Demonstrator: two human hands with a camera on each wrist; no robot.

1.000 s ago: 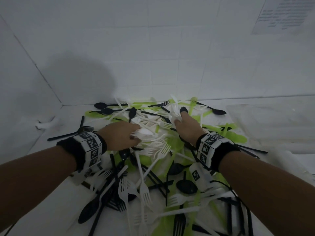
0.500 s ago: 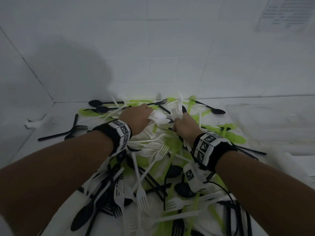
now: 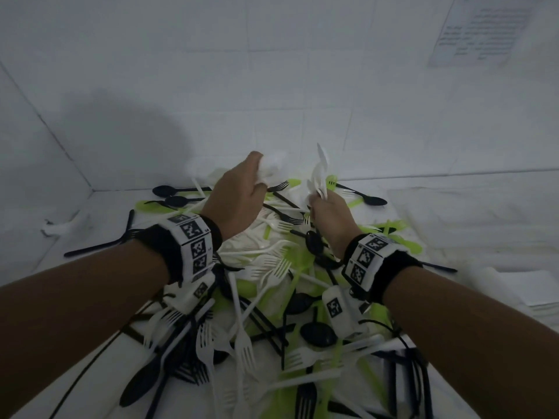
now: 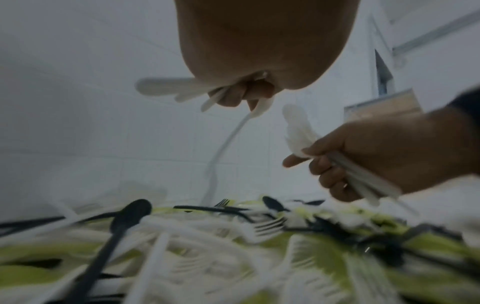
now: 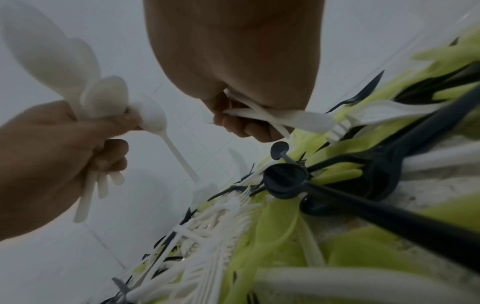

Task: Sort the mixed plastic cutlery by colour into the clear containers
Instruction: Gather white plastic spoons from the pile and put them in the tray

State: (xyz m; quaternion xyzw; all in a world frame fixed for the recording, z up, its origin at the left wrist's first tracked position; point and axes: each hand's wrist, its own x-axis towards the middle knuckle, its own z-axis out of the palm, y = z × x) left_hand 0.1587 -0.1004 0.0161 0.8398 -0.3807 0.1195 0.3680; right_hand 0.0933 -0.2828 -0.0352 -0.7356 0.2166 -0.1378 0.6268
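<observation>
Two hands gripping white spoons (image 3: 320,176), wrist views reveal curled fingers (image 5: 235,123)

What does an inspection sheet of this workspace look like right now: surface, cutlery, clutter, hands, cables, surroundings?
Surface: white tabletop, largely covered.
Job's things: mixed pile of white, black and green cutlery; a clear container is faintly visible at the right edge.
Clutter: small white object at far left, unclear.
Hands: left hand grips white spoons; right hand grips a white cutlery bunch; both raised above the pile.
Cables: thin black cable under the left forearm.
Surroundings: white tiled wall, printed notice top right.
</observation>
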